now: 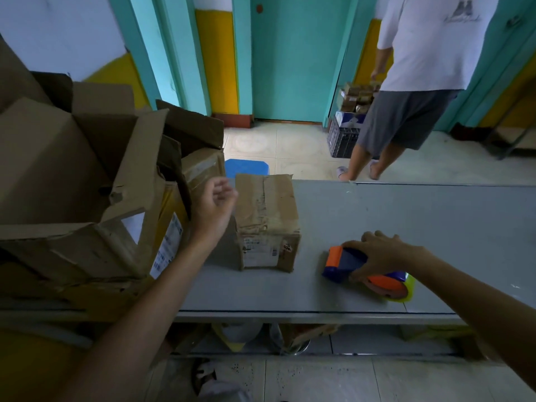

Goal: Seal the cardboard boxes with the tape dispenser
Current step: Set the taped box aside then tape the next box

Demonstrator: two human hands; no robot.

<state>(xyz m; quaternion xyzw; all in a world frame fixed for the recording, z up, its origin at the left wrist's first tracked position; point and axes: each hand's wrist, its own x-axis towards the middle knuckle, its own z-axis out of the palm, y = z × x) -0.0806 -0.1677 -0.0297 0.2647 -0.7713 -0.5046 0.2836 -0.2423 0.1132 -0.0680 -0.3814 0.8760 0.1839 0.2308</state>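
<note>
Progress looks partial at best, judged from how the boxes lie. A small cardboard box (pixel 266 221) stands on the grey desk (pixel 435 227) near the centre, its top flaps closed and a wrinkled strip of tape running along the seam from 12 to 6 o'clock; whether that strip is fresh or old I cannot tell, though the worn cardboard and the shipping label on its near face suggest a reused box. At 9 o'clock a pile of larger cardboard boxes (pixel 72 184) crowds the desk's end, several with flaps standing open and untaped, so most of the sealing seems yet to be done. The tape dispenser (pixel 368 271), orange and blue with a yellowish clear roll, rests on the desk at 4 o'clock, well apart from the small box. The right grip (pixel 377 253) is closed over the dispenser's body, fingers curled across the top and thumb on the near side, with the tool not lifted. The left grip (pixel 216 207) hangs in the air just beside the small box's left edge at 10 o'clock, fingers loosely curled and holding nothing. No tape is drawn out from the roll as far as I can see. Beyond the desk at 1 o'clock another person (pixel 420 82) stands on the tiled floor, taking no part in the work.
</note>
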